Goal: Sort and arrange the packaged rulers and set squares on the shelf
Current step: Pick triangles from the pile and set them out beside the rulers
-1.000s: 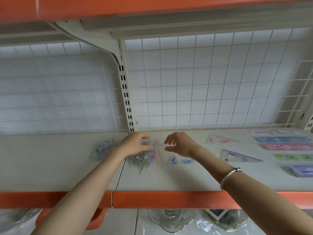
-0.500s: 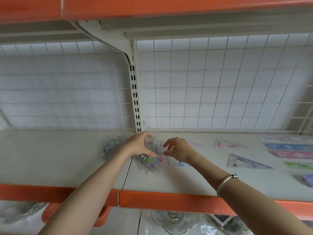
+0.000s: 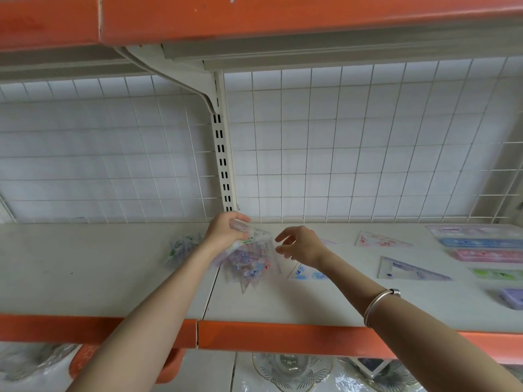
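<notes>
The bunch of set squares (image 3: 249, 263) has come up a little since a moment ago. It lay low under the left hand (image 3: 225, 234), and now its top corner is lifted and its point hangs down toward the shelf (image 3: 113, 278). The left hand holds it by that top corner, near the back of the shelf, in front of the middle post (image 3: 223, 165). Its grip is clamped on the clear packs. The right hand (image 3: 301, 246) is just beside the bunch's right edge. Its grip is apart, with the fingers loosely bent and nothing in them. I cannot tell if the fingertips touch the packs.

I think this is the step of taking one pack out of the bunch. Next, the right hand needs to pinch just one pack and slide it free while the left hand keeps the rest still. The packs look smooth, so two may come out together.

To the right, three set squares lie flat and apart: a blue one (image 3: 308, 273), a pink one (image 3: 379, 240) and a purple one (image 3: 410, 268). Further right, the rulers (image 3: 481, 243) lie in a neat row. Left of the bunch sits a small heap of packs (image 3: 184, 247). Glass dishes (image 3: 291, 366) stand on the shelf below.
</notes>
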The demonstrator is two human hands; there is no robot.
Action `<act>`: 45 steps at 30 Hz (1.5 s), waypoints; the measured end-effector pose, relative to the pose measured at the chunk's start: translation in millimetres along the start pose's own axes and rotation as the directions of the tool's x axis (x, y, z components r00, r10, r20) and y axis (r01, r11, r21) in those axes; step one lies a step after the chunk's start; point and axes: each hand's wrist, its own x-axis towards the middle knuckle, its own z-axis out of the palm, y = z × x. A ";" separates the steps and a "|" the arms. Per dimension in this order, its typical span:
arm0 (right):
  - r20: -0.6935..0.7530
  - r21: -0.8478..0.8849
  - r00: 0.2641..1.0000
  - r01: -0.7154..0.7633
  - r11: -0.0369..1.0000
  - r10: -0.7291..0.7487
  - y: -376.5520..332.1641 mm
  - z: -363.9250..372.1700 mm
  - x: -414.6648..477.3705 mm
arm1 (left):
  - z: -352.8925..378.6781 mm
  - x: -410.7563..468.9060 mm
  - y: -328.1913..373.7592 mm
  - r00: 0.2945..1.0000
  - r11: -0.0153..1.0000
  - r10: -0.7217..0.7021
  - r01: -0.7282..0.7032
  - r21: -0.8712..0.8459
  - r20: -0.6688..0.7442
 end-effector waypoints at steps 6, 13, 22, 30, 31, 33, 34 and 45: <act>-0.031 0.042 0.999 -0.008 0.999 0.010 3.0 -4.0 -2.6 | 2.8 -0.5 9.2 0.999 0.987 -0.006 -0.002 -0.161 -0.048; -0.062 0.446 0.992 -0.074 0.892 0.114 -1.0 -5.5 -5.4 | 14.8 -9.2 22.4 0.998 0.952 -0.058 0.067 -0.297 0.037; 0.041 0.925 0.946 -0.157 0.345 0.321 -2.6 -16.7 -10.7 | 23.4 -18.3 29.7 0.981 0.914 -0.097 0.154 -0.375 0.167; -0.013 0.847 0.953 -0.149 0.509 0.301 12.7 -32.8 -18.0 | 22.5 -20.0 32.5 0.983 0.911 -0.114 0.163 -0.379 0.147; -0.040 0.764 0.964 -0.139 0.631 0.261 14.8 -34.3 -19.1 | 23.0 -19.5 32.3 0.981 0.919 -0.117 0.165 -0.359 0.151; -0.103 0.475 0.982 -0.092 0.875 0.159 20.1 -36.0 -18.6 | 25.7 -18.7 32.8 0.981 0.928 -0.119 0.164 -0.334 0.152; -0.113 0.309 0.989 -0.055 0.950 0.094 21.8 -35.9 -18.6 | 27.6 -18.8 33.5 0.982 0.932 -0.119 0.162 -0.324 0.148; -0.128 -0.112 0.966 0.211 0.971 -0.224 26.2 -26.0 -27.2 | 41.9 -21.6 31.4 0.978 0.957 -0.137 0.172 -0.234 0.160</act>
